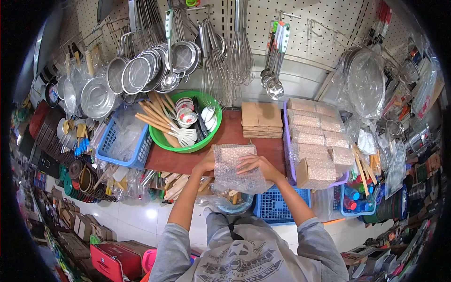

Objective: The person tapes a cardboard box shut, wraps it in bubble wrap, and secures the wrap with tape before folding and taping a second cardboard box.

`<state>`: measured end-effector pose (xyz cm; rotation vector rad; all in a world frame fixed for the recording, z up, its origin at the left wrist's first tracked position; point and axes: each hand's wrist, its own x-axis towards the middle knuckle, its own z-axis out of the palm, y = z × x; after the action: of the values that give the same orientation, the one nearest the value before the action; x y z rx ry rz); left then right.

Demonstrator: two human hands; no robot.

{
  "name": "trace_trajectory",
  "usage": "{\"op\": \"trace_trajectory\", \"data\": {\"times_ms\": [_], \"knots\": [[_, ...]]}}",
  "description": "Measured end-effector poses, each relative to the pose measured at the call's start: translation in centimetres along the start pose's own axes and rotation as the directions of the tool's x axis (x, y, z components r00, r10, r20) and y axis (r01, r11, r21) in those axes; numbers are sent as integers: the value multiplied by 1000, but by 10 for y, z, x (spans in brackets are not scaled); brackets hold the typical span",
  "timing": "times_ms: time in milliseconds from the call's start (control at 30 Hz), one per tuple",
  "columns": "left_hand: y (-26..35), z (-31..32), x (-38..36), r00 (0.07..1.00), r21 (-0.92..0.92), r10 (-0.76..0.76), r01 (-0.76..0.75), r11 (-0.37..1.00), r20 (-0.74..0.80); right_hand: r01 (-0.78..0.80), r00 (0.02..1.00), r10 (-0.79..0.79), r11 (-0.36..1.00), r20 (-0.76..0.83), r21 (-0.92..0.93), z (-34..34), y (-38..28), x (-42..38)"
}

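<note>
A box wrapped in bubble wrap is held over the front edge of the red-brown shelf. My left hand grips its left side, the fingertips partly hidden behind it. My right hand lies on the wrap with its fingers apart, pressing on the front. A loose flap of the wrap hangs below. Behind, flat brown cartons are stacked on the shelf. To the right, a purple basket holds several bubble-wrapped boxes.
On the left stands a green basin with wooden-handled utensils and bowls, beside a blue basket. Strainers and whisks hang above. Below the shelf edge are a blue crate and a basin of utensils.
</note>
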<state>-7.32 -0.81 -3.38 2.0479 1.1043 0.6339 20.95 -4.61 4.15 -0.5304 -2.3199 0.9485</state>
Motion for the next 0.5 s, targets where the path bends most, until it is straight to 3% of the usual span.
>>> {"op": "trace_trajectory", "data": {"times_ms": [133, 333, 500], "knots": [[1, -4, 0, 1000, 30, -22, 22, 999, 7, -11, 999, 20, 980, 45, -199, 9, -2, 0], [-10, -1, 1, 997, 39, 70, -69, 997, -23, -8, 999, 18, 956, 34, -294, 13, -3, -1], [6, -8, -1, 999, 25, 45, -45, 999, 3, 1, 1000, 6, 947, 22, -321, 6, -3, -3]]}}
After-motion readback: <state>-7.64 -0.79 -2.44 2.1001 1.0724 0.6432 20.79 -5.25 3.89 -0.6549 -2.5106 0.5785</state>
